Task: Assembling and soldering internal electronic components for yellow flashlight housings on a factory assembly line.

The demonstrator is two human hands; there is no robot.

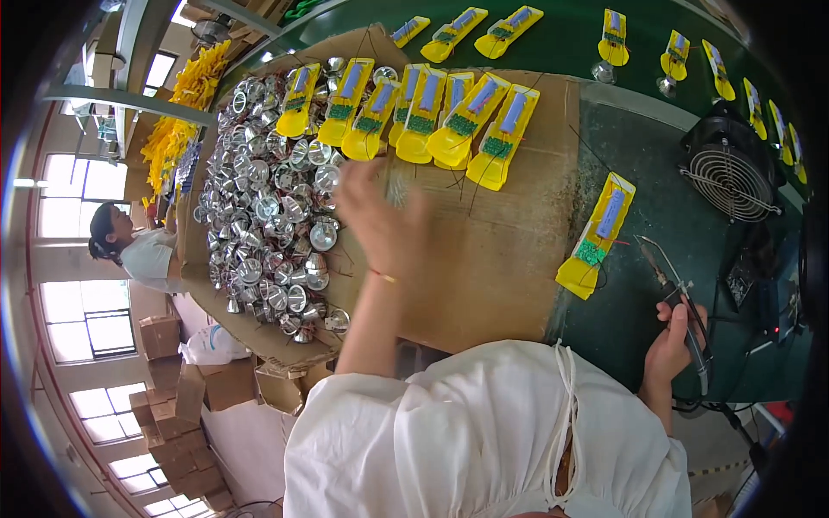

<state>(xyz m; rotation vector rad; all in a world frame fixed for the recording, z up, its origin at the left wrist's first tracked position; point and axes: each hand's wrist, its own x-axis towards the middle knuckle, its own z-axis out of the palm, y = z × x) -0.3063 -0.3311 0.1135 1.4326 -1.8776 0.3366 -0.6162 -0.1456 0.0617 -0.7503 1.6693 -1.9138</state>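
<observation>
My left hand [380, 216] is lifted over the cardboard sheet [492, 268], beside a heap of silvery lamp reflectors [268, 198] with thin wires. Motion smears its fingers; a pale, shiny blur shows between thumb and fingers, too unclear to name. In my right hand [673, 341] is a soldering iron [669, 285] with a thin metal tube along it, its tip pointing up and left. Near that tip lies a yellow plastic housing [566, 278] bearing a lilac cylindrical battery, a green circuit board and loose wires. Several similar yellow housings [417, 147] lie along the cardboard's far side.
A black fan with a round wire guard [730, 181] stands at the right. More yellow housings [613, 52] line the green bench at the back, some with reflectors attached. Another person [147, 255] is at the far left, near stacked cardboard boxes [177, 449].
</observation>
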